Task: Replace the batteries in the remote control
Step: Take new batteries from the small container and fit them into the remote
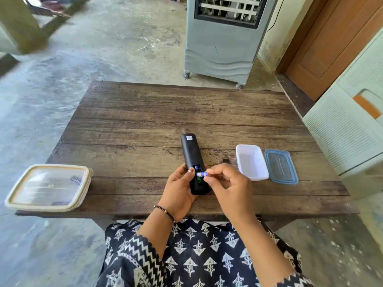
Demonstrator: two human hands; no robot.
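I see a black remote (191, 160), a battery (202, 174) that looks blue-and-white, a brown table (186, 112), a blue lid (280, 166).

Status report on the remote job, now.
Left hand grips black remote control. Right hand pinches small blue-white battery over the open compartment. Nothing in the way.

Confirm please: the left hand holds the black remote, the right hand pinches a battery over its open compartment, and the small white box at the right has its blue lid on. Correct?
Not quite. In the head view the blue lid lies on the table beside the small white box, which is open. The left hand does hold the remote, and the right hand pinches the battery.
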